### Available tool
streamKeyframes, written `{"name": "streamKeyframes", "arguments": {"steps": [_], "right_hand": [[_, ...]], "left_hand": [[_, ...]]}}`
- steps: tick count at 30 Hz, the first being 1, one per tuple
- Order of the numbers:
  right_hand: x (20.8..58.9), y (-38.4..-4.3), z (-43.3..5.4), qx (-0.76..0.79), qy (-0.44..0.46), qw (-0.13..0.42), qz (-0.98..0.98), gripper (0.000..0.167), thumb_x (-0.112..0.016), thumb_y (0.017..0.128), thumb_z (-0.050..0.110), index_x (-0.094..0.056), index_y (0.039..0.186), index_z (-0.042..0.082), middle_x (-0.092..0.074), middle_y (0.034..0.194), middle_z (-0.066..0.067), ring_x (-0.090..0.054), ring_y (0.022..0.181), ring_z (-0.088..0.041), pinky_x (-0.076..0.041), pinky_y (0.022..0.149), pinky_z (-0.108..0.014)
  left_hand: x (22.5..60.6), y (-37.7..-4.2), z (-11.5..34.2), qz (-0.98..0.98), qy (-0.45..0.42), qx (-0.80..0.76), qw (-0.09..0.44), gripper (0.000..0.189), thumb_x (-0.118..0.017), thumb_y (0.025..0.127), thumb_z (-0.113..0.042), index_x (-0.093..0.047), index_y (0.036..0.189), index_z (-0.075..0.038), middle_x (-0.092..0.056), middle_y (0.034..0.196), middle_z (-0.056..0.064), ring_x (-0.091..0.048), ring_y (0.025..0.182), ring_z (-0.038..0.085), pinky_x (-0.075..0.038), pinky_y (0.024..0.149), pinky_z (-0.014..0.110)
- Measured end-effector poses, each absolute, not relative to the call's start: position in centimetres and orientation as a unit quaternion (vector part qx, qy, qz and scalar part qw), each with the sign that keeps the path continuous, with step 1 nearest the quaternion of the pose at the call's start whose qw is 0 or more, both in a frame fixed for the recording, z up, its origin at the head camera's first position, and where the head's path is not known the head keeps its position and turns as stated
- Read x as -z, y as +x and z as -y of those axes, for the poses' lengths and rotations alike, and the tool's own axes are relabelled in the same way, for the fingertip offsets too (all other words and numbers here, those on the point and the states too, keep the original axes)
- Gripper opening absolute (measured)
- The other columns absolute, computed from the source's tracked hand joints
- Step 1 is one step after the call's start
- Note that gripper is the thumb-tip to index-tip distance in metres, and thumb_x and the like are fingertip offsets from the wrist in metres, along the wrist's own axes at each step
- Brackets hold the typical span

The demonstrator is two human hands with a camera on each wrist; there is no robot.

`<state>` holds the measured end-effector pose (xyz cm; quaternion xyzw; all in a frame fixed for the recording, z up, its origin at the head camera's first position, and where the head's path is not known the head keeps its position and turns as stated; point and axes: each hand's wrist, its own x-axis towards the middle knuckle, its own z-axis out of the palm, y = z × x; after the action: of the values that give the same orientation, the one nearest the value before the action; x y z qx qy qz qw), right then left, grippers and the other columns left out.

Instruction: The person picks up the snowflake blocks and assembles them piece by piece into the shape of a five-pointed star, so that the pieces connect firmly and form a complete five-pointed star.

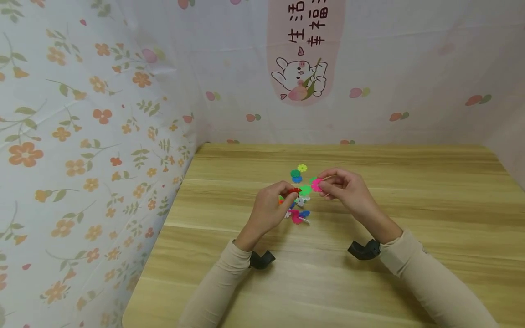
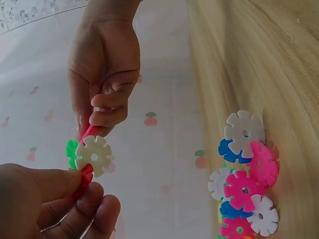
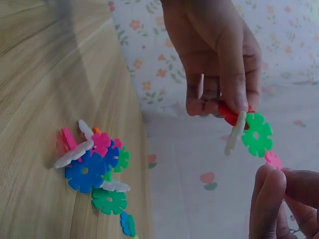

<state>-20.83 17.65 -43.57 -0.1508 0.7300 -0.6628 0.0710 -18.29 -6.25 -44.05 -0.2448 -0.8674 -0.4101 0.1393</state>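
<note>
Head view: I had the left hand [image 1: 270, 206] pinching a red notched plastic disc [image 1: 295, 190], the right hand [image 1: 347, 191] a pink notched plastic disc [image 1: 316, 185], a green notched plastic disc [image 3: 259, 137] between both grips. Joining seemed the step; next called for firm, aligned pushing.
</note>
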Motion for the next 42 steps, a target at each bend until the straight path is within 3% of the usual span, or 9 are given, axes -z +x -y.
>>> {"name": "streamKeyframes", "arguments": {"steps": [7,14,23,28,35,42], "right_hand": [[43.8,-20.5,-17.1,0.646,-0.191,0.030,-0.738,0.022,-0.070,0.094,0.014,-0.066,0.113,0.003,-0.070,0.093,-0.016,-0.071,0.080,-0.029,-0.059,0.068,-0.038],[43.7,-20.1,-16.7,0.616,-0.221,-0.006,-0.756,0.010,-0.070,0.094,0.009,-0.070,0.103,0.004,-0.071,0.089,-0.012,-0.070,0.074,-0.022,-0.058,0.065,-0.032],[43.1,-20.1,-15.8,0.593,-0.229,-0.027,-0.771,0.007,-0.068,0.091,-0.004,-0.069,0.097,-0.002,-0.069,0.087,-0.019,-0.070,0.071,-0.019,-0.058,0.063,-0.029],[43.1,-20.2,-15.4,0.591,-0.240,-0.035,-0.770,0.005,-0.070,0.091,-0.003,-0.070,0.094,0.001,-0.071,0.088,-0.014,-0.070,0.070,-0.016,-0.058,0.063,-0.031],[43.5,-20.7,-16.2,0.614,-0.217,-0.018,-0.759,0.012,-0.069,0.093,0.005,-0.067,0.104,0.000,-0.071,0.090,-0.016,-0.071,0.074,-0.023,-0.059,0.065,-0.035],[43.9,-20.8,-16.4,0.644,-0.205,0.007,-0.737,0.022,-0.067,0.096,0.008,-0.063,0.114,-0.003,-0.070,0.091,-0.018,-0.070,0.080,-0.036,-0.059,0.067,-0.038]], "left_hand": [[43.6,-18.0,6.3,0.872,-0.247,0.401,0.132,0.008,-0.071,0.094,-0.011,-0.070,0.096,-0.004,-0.071,0.082,0.000,-0.064,0.075,0.010,-0.053,0.067,0.029],[43.7,-17.8,6.5,0.872,-0.249,0.402,0.126,0.008,-0.071,0.093,-0.011,-0.071,0.094,-0.003,-0.071,0.080,0.001,-0.062,0.071,0.009,-0.052,0.064,0.028],[43.6,-17.8,6.9,0.868,-0.238,0.414,0.136,0.008,-0.073,0.092,-0.010,-0.072,0.092,-0.002,-0.069,0.077,0.001,-0.053,0.060,0.012,-0.043,0.055,0.022],[43.4,-17.8,7.2,0.868,-0.236,0.417,0.135,0.006,-0.073,0.091,-0.008,-0.072,0.090,-0.003,-0.069,0.075,0.000,-0.047,0.056,0.009,-0.039,0.051,0.021],[43.0,-18.0,6.6,0.865,-0.247,0.423,0.105,0.008,-0.071,0.094,-0.011,-0.069,0.091,-0.004,-0.070,0.079,0.000,-0.062,0.071,0.012,-0.052,0.065,0.028],[43.2,-18.1,6.7,0.865,-0.243,0.430,0.091,0.007,-0.069,0.096,-0.013,-0.067,0.096,-0.006,-0.070,0.083,-0.001,-0.065,0.078,0.011,-0.053,0.070,0.027]]}}
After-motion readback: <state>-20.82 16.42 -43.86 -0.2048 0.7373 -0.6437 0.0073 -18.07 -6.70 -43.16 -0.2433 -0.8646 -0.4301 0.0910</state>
